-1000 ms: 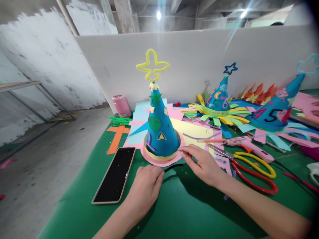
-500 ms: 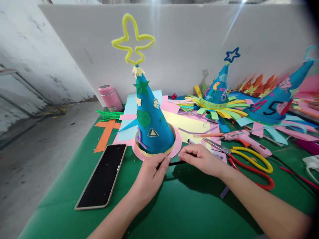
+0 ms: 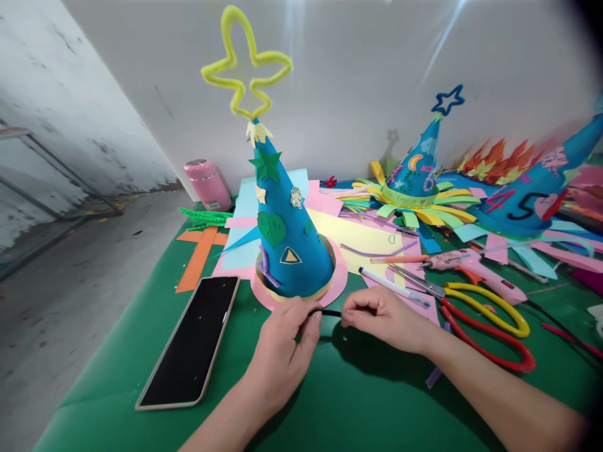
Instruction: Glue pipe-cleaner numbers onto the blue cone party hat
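Just in front of a blue paper cone hat (image 3: pixel 299 229), my left hand (image 3: pixel 285 351) is closed, thumb against fingers, on one end of a thin black strip that looks like a pipe cleaner (image 3: pixel 331 312). My right hand (image 3: pixel 389 317) pinches the other end, leaving a short, slightly bowed piece showing between them. The hat stands upright on a pink brim (image 3: pixel 340 276), with green and cream cut-outs stuck on it. A yellow pipe-cleaner star (image 3: pixel 257 61) rises from its tip. Both hands are low over the green table (image 3: pixel 367 402).
Left of my hands lies a phone (image 3: pixel 191 342), with a pink bottle (image 3: pixel 207 185) behind. To the right are a marker (image 3: pixel 393 285), scissors (image 3: pixel 490 314) and a pink glue gun (image 3: pixel 480 270). Decorated hats (image 3: pixel 414 169) and paper strips stand farther back by a white board (image 3: pixel 353 75).
The view has shifted slightly, so most things sit a little lower or farther right. My hands still hold the black pipe cleaner, and the piece between them now shows more plainly.
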### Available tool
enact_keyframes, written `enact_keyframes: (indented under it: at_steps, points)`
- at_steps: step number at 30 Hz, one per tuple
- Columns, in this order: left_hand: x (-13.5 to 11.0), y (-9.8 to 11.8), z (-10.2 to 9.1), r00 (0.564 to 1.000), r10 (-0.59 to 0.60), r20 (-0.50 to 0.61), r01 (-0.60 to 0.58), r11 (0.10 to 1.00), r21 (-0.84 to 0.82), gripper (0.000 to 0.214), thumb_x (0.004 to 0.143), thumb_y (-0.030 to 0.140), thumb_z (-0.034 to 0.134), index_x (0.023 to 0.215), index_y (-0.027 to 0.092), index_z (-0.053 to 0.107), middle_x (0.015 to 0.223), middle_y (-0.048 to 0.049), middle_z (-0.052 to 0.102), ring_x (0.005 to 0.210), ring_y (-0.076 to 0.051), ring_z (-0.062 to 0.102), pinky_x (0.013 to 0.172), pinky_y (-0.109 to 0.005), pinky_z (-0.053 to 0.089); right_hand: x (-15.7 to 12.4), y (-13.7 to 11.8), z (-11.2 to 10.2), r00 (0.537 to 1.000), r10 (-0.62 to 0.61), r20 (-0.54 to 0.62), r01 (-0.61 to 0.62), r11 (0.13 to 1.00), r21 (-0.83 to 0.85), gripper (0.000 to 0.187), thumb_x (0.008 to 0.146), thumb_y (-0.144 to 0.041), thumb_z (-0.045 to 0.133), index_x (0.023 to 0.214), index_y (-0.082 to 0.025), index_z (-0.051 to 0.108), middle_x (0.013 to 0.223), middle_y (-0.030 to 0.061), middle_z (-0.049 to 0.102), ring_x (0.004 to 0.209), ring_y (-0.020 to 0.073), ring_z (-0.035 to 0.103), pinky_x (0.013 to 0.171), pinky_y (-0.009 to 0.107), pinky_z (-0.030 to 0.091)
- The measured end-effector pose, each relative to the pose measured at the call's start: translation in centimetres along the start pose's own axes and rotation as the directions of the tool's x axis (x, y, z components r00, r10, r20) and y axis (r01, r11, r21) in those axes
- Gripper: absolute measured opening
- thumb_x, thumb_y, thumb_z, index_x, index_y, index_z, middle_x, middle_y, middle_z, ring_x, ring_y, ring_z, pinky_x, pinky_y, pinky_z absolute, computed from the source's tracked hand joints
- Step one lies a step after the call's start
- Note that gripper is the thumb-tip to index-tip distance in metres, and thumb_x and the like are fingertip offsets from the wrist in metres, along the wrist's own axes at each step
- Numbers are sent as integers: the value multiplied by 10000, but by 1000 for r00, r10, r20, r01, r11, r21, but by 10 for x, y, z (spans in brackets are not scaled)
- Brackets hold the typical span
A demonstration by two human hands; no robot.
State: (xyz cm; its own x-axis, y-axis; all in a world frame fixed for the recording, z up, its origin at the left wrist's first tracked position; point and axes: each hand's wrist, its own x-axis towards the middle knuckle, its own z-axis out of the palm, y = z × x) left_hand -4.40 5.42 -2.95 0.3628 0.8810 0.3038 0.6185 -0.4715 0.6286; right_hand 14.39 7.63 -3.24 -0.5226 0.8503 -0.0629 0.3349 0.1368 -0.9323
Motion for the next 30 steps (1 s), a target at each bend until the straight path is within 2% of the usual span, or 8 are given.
enact_keyframes:
  at_steps: [3, 6, 10, 13, 15, 19, 24, 30]
  points:
    - [-1, -8, 1, 986, 144, -82, -128, 975, 179, 188, 805, 148, 433, 937, 140, 568, 833, -80, 624, 776, -181, 554, 682, -293, 436, -1, 1, -5, 999, 25, -38, -25, 1000, -12, 186, 780, -204, 474, 640, -134, 573, 509, -49, 410, 487, 67, 354, 447, 187, 264]
    - [0, -9, 1, 955, 274, -112, -231, 927, 294, 216, 795, 117, 426, 944, 138, 580, 788, -85, 636, 735, -188, 564, 630, -299, 445, 0, -2, -1, 1000, 10, 3, -10, 999, 35, 195, 795, -211, 461, 657, -133, 574, 540, -42, 423, 515, 72, 361, 469, 193, 276]
    - [3, -4, 0, 925, 376, -64, -339, 888, 310, 232, 798, 120, 409, 947, 132, 586, 723, -75, 639, 664, -177, 564, 584, -303, 444, 1, -8, 15, 997, -16, 76, 4, 989, 148, 245, 834, -300, 429, 676, -142, 533, 562, -46, 405, 508, 66, 353, 468, 189, 280]
    - [1, -4, 2, 915, 385, -122, -338, 895, 290, 216, 799, 123, 422, 941, 127, 585, 669, -58, 635, 642, -168, 564, 591, -301, 447, 2, -10, 25, 998, 1, 55, -12, 978, 210, 263, 842, -325, 418, 665, -150, 501, 532, -49, 426, 481, 62, 388, 446, 177, 277]
    - [-1, -6, 5, 931, 307, -195, -256, 934, 249, 199, 794, 136, 452, 946, 141, 580, 668, -44, 636, 643, -158, 568, 603, -288, 451, 3, -10, 27, 1000, 18, 16, -21, 975, 221, 253, 836, -309, 430, 653, -149, 502, 513, -49, 434, 475, 62, 400, 439, 174, 271]
    - [-6, -2, 8, 963, -52, -264, 49, 999, -18, 285, 789, 197, 488, 1070, 149, 510, 704, -22, 627, 599, -127, 553, 577, -236, 450, 8, -13, 23, 994, 14, -107, 7, 982, 186, 246, 815, -276, 459, 623, -141, 531, 475, -57, 402, 466, 65, 372, 455, 186, 273]
    - [-9, 12, 9, 976, -218, 16, 212, 929, -302, 164, 812, 251, 445, 820, 163, 583, 739, -34, 619, 677, -140, 551, 615, -223, 423, 16, -14, 24, 976, 13, -218, 41, 970, 240, 273, 814, -316, 463, 606, -146, 516, 505, -45, 430, 486, 74, 382, 469, 194, 295]
    - [-6, 15, 15, 905, -363, 223, 426, 774, -468, 300, 800, 319, 439, 551, 157, 479, 508, -1, 506, 489, -101, 441, 491, -212, 343, 15, -10, 31, 976, 31, -218, 51, 931, 361, 273, 809, -356, 481, 635, -146, 499, 566, -45, 379, 530, 78, 350, 488, 198, 289]
